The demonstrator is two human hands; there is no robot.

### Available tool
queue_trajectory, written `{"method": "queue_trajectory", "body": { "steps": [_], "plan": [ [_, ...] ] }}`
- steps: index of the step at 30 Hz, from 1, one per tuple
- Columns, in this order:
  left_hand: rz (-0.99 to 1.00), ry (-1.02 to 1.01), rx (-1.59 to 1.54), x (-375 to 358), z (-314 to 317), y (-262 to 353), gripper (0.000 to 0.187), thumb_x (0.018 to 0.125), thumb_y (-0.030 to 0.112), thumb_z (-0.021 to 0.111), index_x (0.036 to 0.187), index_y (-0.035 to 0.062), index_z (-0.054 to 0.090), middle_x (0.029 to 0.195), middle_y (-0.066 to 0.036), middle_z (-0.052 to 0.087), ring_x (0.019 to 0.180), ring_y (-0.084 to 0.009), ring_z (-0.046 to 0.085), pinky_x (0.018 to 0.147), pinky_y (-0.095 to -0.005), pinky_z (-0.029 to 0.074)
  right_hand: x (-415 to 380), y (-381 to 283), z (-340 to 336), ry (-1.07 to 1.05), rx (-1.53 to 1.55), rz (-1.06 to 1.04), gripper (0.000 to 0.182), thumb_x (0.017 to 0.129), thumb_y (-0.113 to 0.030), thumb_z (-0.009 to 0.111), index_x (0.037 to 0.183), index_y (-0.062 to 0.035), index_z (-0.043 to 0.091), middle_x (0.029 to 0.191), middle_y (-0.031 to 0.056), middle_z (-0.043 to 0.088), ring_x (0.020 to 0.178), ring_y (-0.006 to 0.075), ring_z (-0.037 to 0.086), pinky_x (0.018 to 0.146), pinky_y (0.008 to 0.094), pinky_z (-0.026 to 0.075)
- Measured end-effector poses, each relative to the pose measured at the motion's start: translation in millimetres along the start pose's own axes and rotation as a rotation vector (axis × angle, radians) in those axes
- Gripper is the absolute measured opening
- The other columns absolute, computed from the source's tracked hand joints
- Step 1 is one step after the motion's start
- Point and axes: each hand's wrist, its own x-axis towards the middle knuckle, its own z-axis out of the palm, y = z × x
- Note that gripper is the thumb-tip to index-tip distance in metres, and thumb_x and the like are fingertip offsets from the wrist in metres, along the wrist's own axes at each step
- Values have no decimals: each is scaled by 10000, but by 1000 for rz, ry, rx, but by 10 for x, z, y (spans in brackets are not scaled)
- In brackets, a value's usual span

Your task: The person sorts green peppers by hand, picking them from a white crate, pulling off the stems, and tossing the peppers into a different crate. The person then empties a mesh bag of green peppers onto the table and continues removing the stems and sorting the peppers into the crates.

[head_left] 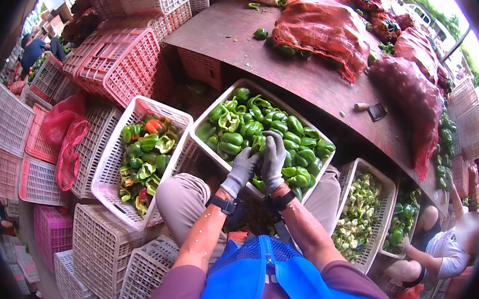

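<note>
A white crate full of green bell peppers stands before my knees. Over its near side, my left hand and my right hand meet, both in grey gloves. Between them is one green bell pepper, partly covered by the curled fingers. The fingers of both hands are closed around it. Some peppers in this crate are cut or broken open, such as a pale split pepper.
Left stands a crate of broken and reddish peppers; right, a crate of pale green scraps. Stacked crates crowd the left. Mesh sacks and a wooden-handled tool lie on the metal table. Another person sits at right.
</note>
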Motion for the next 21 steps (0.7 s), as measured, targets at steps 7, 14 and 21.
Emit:
{"method": "queue_trajectory", "body": {
  "steps": [7, 14, 21],
  "plan": [
    [279, -34, 476, 318, -49, -1107, 508, 852, 215, 738, 1288, 81, 515, 1090, -112, 683, 982, -226, 668, 877, -341, 525, 97, 240, -47, -115, -111, -16, 287, 969, -215, 485, 954, 3, 671, 843, 42, 615, 827, 126, 560, 774, 255, 446],
    [297, 79, 625, 220, -311, -416, 976, 776, 211, 788, 1549, 132, 198, 1051, -159, 678, 959, -353, 677, 822, -404, 534, 389, 159, 16, -492, -28, 9, 196, 818, -74, 553, 981, -43, 657, 928, 143, 660, 855, 284, 656, 789, 367, 515],
    [211, 114, 363, 135, -626, 281, 879, 731, 140, 774, 1500, 141, 349, 1017, -66, 679, 889, -165, 654, 781, -321, 530, 1070, -361, 221, -118, 130, 134, 218, 948, -155, 497, 1062, -35, 638, 899, 95, 635, 827, 216, 631, 734, 335, 498]
  ]
}}
